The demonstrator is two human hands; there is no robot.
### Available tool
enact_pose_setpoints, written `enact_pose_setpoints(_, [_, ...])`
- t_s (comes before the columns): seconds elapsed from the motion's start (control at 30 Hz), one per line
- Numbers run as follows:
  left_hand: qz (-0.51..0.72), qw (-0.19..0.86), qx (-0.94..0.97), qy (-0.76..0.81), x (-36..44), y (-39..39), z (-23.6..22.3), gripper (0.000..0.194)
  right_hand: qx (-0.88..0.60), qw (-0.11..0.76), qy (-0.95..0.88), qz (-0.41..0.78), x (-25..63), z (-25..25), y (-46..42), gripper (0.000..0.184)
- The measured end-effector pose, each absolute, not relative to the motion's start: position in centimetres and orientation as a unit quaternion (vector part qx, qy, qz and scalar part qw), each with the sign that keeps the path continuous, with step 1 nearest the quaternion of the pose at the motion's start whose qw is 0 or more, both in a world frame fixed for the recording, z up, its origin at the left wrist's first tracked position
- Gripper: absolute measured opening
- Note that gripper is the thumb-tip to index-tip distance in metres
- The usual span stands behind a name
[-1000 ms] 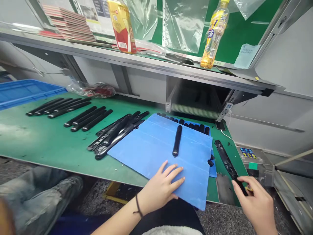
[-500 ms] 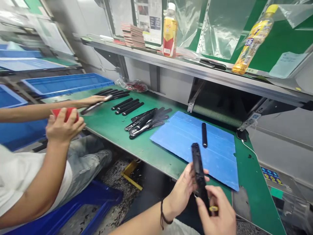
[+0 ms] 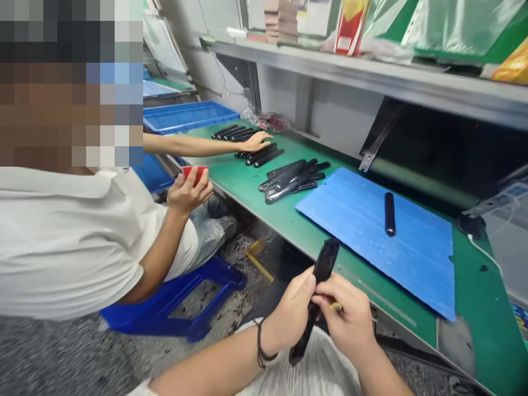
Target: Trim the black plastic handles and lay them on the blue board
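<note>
My left hand [image 3: 292,311] grips a long black plastic part [image 3: 319,272], which stands tilted in front of my body with its lower end [image 3: 299,346] hanging below the hand. My right hand [image 3: 342,313] is close beside it, fingers pinching a small yellow piece [image 3: 336,306] against or near the black part. The exact contact is hidden by my fingers. A blue plastic mat [image 3: 371,245] lies on the green workbench [image 3: 480,291] beyond my hands, with a black cylindrical bar [image 3: 390,213] on it. Neither hand touches the mat.
A pile of flat black parts [image 3: 292,181] and a row of black bars [image 3: 259,155] lie on the bench. A seated co-worker [image 3: 82,242] at left holds a red object [image 3: 194,173] and touches the bars. A blue crate [image 3: 190,116] and an overhead shelf [image 3: 350,69] stand beyond.
The view has swung left. My left hand has left the mat and holds the black part, now lifted off the bench before me. My right hand still has the yellow piece. The co-worker has come into view.
</note>
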State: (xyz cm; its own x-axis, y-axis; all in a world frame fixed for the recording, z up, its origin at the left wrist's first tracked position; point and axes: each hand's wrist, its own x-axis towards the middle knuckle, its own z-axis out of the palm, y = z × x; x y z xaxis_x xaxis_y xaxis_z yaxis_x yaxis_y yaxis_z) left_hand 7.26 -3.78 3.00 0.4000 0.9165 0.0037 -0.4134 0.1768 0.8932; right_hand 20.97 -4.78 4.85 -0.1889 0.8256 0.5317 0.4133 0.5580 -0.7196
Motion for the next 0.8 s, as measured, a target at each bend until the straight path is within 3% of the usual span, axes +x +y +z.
enact_pose_setpoints(0.1, [0.486,0.718,0.386,0.314,5.4,-3.8,3.0,0.055,-0.462,0.519,-0.68,0.235,18.4,4.8,-4.2,0.014])
enact_pose_setpoints(0.23, [0.545,0.74,0.245,0.308,1.6,-2.7,3.7,0.051,-0.45,0.591,-0.646,0.176,16.6,4.7,-4.2,0.012])
enact_pose_setpoints(0.43, [0.62,0.724,0.148,0.263,-4.0,0.6,5.9,0.045,-0.435,0.479,-0.743,0.174,14.9,2.0,-4.0,0.052])
enact_pose_setpoints(0.5, [0.639,0.711,0.138,0.258,-4.2,1.1,6.0,0.044,-0.373,0.482,-0.776,0.164,14.5,1.0,-4.3,0.048])
enact_pose_setpoints(0.63, [0.656,0.695,0.135,0.261,-2.6,1.2,5.8,0.039,-0.247,0.431,-0.863,0.093,14.5,0.5,-5.4,0.019])
enact_pose_setpoints(0.8, [0.637,0.71,0.153,0.258,-0.9,0.9,5.5,0.037,-0.226,0.392,-0.89,0.063,15.2,1.1,-6.0,0.014])
